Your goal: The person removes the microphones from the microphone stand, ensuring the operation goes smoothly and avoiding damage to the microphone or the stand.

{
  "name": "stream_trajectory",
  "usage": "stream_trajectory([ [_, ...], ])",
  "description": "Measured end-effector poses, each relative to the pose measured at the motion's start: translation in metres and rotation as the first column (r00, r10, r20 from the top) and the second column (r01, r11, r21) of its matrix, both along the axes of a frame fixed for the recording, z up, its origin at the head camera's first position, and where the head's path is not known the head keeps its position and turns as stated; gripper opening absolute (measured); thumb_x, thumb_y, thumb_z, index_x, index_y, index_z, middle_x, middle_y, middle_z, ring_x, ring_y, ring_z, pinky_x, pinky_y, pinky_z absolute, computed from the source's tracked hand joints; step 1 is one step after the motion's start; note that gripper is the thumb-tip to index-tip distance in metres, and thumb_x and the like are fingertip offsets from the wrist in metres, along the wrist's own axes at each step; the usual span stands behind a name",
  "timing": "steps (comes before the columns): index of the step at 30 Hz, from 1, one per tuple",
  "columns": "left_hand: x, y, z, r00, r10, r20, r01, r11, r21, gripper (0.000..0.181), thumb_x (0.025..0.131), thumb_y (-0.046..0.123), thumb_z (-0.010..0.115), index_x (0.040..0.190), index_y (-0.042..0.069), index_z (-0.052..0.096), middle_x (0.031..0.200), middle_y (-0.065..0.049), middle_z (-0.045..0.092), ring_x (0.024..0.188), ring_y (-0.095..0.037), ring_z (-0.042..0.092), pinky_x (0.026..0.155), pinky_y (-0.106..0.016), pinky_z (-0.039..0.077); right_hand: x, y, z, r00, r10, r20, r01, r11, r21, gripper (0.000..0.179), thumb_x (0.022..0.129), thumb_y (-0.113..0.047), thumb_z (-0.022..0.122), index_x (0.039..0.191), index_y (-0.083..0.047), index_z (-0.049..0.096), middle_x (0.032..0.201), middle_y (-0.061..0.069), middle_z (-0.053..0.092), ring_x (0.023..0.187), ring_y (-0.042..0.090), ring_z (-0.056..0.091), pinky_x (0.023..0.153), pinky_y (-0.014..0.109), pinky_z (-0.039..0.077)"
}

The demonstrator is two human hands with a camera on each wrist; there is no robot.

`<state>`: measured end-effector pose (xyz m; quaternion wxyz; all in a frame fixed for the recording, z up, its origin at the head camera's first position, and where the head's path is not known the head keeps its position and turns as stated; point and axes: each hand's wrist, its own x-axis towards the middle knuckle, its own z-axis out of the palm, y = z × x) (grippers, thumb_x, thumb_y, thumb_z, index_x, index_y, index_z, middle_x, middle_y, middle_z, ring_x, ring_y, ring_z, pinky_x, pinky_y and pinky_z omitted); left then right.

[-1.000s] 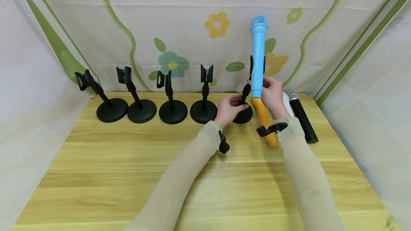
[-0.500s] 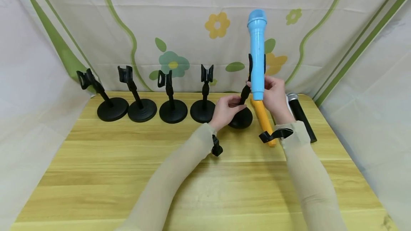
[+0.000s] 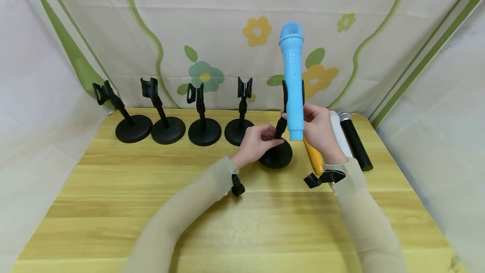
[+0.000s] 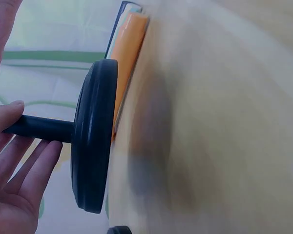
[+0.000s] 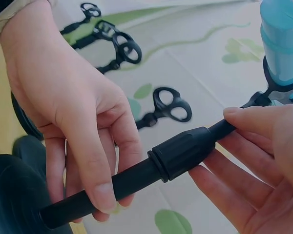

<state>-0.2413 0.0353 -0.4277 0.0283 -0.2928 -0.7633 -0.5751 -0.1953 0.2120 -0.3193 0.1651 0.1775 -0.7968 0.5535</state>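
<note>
A light-blue microphone [image 3: 294, 79] sits upright in the clip of a black desktop microphone stand [image 3: 276, 156]. My left hand [image 3: 254, 144] pinches the stand's lower pole just above the round base. Farther up, my right hand [image 3: 321, 132] grips the pole below the clip, thumb on one side and fingers on the other. In the left wrist view the base [image 4: 94, 139] is tilted on edge, with a shadow on the wood beside it. Both hands show on the pole in the right wrist view, where a ribbed collar [image 5: 183, 151] lies between them.
Several black stands with bare clips, among them one nearest the hands [image 3: 233, 133], line the table's back edge to the left. An orange microphone [image 3: 314, 157], a white one [image 3: 339, 132] and a black one with a silver head [image 3: 356, 142] lie at right. A flowered cloth [image 3: 212, 24] hangs behind.
Both hands have brought the stand with the blue microphone toward me and a little left, away from the table's back edge. The other stands have stayed in place.
</note>
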Motion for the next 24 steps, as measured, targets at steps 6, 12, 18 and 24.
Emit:
stream_trajectory([
  [6,0.012,-0.019,-0.005,1.000,-0.015,0.000,0.015,0.999,-0.042,0.015,0.089,0.013,0.082,0.101,0.008,0.074,0.097,0.001,0.073,0.086,-0.007,0.070,0.079,-0.024,0.059,0.001,-0.005,-0.021,0.996,0.094,0.002,-0.093,0.994,-0.050,0.015,0.089,0.008,0.074,0.103,0.012,0.073,0.083,-0.001,0.075,0.060,0.008,0.059,0.054,0.020,0.045],
  [12,0.021,-0.035,-0.007,0.999,-0.040,0.023,0.042,0.996,-0.075,0.015,0.088,0.010,0.083,0.098,0.005,0.072,0.096,-0.002,0.072,0.088,-0.011,0.070,0.078,-0.026,0.059,0.000,-0.013,-0.040,0.985,0.167,-0.039,-0.170,0.982,-0.087,0.017,0.087,0.013,0.072,0.104,0.012,0.073,0.089,0.010,0.075,0.074,0.011,0.069,0.068,0.023,0.057],
  [18,0.029,-0.051,-0.007,0.997,-0.065,0.049,0.069,0.992,-0.101,0.016,0.087,0.004,0.083,0.099,0.004,0.072,0.098,-0.004,0.073,0.088,-0.013,0.071,0.080,-0.029,0.060,0.008,-0.024,-0.046,0.984,0.178,-0.009,-0.178,0.980,-0.085,0.016,0.087,0.012,0.072,0.103,0.010,0.073,0.089,0.015,0.074,0.077,0.015,0.071,0.072,0.026,0.059],
  [24,0.037,-0.065,-0.009,0.993,-0.078,0.090,0.088,0.989,-0.118,0.015,0.087,0.003,0.081,0.099,0.006,0.072,0.097,-0.002,0.072,0.087,-0.013,0.071,0.080,-0.028,0.059,0.014,-0.034,-0.049,0.983,0.186,0.006,-0.185,0.981,-0.052,0.014,0.088,0.009,0.074,0.101,0.007,0.074,0.091,0.014,0.073,0.079,0.019,0.071,0.073,0.028,0.060],
])
